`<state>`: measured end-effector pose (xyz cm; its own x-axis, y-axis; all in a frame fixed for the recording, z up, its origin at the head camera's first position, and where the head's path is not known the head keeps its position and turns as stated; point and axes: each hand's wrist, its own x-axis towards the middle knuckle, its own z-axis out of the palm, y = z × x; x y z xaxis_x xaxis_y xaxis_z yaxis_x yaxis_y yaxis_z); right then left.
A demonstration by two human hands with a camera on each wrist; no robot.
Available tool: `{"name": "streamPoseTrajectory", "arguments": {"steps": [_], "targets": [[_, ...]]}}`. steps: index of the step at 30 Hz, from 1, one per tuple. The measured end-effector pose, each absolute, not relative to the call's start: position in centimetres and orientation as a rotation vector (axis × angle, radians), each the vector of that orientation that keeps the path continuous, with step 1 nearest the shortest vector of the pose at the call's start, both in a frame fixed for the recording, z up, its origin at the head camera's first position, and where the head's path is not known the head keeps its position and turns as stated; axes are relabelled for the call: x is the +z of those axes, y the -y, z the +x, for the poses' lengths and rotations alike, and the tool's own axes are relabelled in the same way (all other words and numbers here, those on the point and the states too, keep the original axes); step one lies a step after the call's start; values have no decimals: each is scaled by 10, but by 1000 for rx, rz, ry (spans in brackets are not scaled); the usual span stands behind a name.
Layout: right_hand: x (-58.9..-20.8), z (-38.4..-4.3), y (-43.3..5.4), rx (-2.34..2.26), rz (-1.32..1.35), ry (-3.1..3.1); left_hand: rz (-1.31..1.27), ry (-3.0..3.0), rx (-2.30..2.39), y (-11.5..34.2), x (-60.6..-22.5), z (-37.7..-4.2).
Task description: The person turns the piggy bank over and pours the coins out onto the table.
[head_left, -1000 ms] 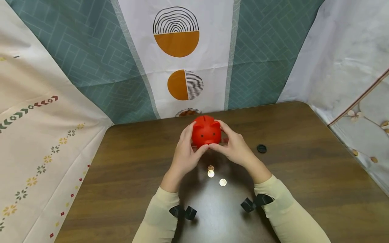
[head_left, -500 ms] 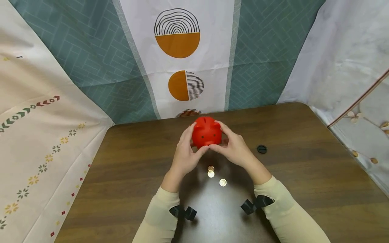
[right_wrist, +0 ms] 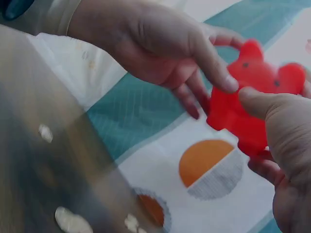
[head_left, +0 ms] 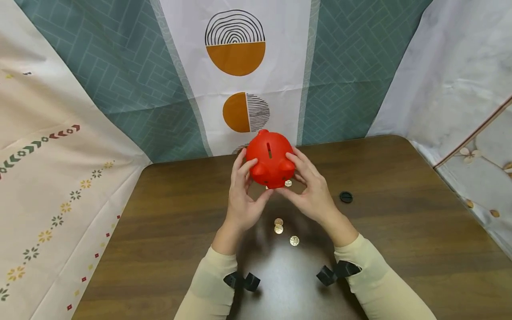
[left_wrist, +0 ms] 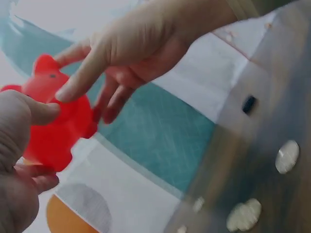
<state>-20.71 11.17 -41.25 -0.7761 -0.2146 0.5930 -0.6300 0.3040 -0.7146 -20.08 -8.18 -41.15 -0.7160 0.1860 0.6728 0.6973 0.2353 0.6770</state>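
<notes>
A red piggy bank (head_left: 270,155) is held up above the table between both hands, its slot uppermost and its snout toward me. My left hand (head_left: 244,191) grips its left side, fingers around the flank and thumb under the snout. My right hand (head_left: 310,191) grips the other side the same way. In both wrist views the piggy bank (left_wrist: 58,116) hangs in the air, the thumbs meeting on its front or underside. Gold coins (head_left: 294,241) lie on the table in front of the hands. Another coin (head_left: 288,183) shows just beside the snout, with one more partly hidden.
A round black stopper (head_left: 346,197) lies on the brown wooden table (head_left: 400,231), right of the hands. Patterned cloths (head_left: 152,111) hang behind the table and at both sides. Black wrist mounts (head_left: 242,281) sit on both sleeves.
Both hands have raised the piggy bank and tipped it so its top faces me more. Coins near its snout have come into view. The coins in front and the stopper stay put.
</notes>
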Motion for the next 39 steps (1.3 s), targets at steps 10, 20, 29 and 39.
{"name": "streamPoseTrajectory", "arguments": {"steps": [10, 20, 29, 39], "targets": [[-428, -214, -115, 1550, 577, 2595, -614, 2490, -1478, 88, -429, -208], [-417, -207, -111, 1390, 751, 2176, -819, 2046, -1495, 79, -402, -192], [-427, -214, -113, 1550, 603, 2519, -623, 2415, -1469, 87, -428, -207], [-422, -212, -113, 1477, 677, 2367, -682, 2253, -1485, 81, -422, -203]]}}
